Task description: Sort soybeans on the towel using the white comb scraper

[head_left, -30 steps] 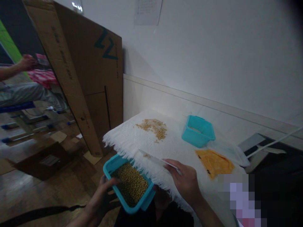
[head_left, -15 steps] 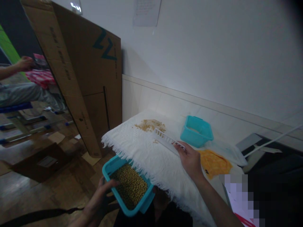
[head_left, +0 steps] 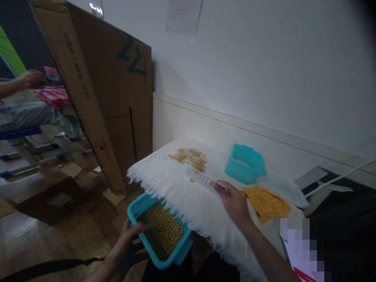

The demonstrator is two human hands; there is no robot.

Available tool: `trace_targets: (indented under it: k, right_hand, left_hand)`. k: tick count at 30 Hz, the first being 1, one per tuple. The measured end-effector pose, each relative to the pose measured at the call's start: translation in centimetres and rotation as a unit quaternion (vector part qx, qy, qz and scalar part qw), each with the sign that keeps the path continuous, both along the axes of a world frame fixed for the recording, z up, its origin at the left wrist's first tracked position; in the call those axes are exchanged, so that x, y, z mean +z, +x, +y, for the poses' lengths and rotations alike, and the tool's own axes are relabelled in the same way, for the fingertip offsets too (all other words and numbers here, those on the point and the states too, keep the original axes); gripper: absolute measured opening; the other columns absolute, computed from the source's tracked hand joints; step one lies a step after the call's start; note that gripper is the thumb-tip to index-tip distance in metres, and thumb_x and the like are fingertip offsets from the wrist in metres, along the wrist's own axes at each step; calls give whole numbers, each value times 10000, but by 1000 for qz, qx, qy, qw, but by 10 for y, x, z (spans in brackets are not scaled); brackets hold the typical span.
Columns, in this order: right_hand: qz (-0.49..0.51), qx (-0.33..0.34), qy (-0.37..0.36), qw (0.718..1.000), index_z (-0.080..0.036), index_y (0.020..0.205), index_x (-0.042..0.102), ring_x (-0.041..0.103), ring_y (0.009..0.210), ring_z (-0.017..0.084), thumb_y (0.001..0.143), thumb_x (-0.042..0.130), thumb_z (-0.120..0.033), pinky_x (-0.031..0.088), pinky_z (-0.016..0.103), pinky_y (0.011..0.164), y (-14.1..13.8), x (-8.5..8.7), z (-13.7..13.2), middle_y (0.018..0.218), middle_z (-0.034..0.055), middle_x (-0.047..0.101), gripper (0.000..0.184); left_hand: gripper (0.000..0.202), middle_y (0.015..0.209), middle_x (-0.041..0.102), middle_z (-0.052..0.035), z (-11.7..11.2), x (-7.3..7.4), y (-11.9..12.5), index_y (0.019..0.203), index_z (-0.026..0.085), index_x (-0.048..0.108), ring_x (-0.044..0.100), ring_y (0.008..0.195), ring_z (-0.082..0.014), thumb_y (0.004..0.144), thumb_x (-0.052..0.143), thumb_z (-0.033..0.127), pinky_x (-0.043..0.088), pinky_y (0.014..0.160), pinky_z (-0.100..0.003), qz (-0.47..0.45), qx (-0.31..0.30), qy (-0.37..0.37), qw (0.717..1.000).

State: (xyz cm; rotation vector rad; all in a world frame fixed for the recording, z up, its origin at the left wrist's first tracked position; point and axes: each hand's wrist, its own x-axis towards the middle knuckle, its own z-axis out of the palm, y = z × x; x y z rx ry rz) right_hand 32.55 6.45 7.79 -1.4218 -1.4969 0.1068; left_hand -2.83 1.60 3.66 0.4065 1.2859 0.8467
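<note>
My left hand (head_left: 129,239) grips the near left rim of a turquoise plastic bin (head_left: 148,250), thumb over the edge. Inside lie many yellow soybeans (head_left: 163,229). This bin sits just below the fringed edge of a white tablecloth (head_left: 170,188), which hides part of its far rim. Over the cloth, my right hand (head_left: 235,201) is closed around one end of a long white plastic strip with slots or ridges (head_left: 202,179). The strip's free end is beside a scattered patch of soybeans (head_left: 190,157), and a few loose beans lie near its lower edge.
A second turquoise bin (head_left: 245,166) stands at the back right, near an orange cloth (head_left: 266,203) and a clear plastic bag or lid. A tall cardboard box (head_left: 108,90) rises at the left. Beyond it, a co-worker's hand (head_left: 32,78) shows. The wall borders the table's far side.
My right hand has drawn the white strip slightly toward me, tilting it more upright. More beans show behind it. The left hand and its bin stay in place.
</note>
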Motion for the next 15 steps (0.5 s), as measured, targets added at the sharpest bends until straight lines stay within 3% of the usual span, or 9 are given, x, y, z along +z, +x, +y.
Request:
trace_targets:
  k: [8, 15]
  right_hand:
    - [-10, 49, 14, 999, -274, 987, 944, 853, 629, 227, 1101, 722, -598, 704, 269, 642, -23, 5, -31, 828, 43, 909, 409]
    - [-82, 91, 57, 991, -315, 1017, 954, 917, 750, 239, 1157, 684, -464, 747, 264, 729, -51, 16, -73, 912, 27, 930, 339]
  left_hand:
    - [780, 1175, 751, -59, -1, -4, 0, 1462, 363, 478, 829, 983, -347, 806, 890, 453, 643, 862, -470, -5, -5, 12, 1000]
    - [884, 1272, 764, -91, -3, 1, 2, 1502, 370, 447, 844, 997, -350, 767, 930, 469, 656, 867, -469, 0, -11, 2, 1000]
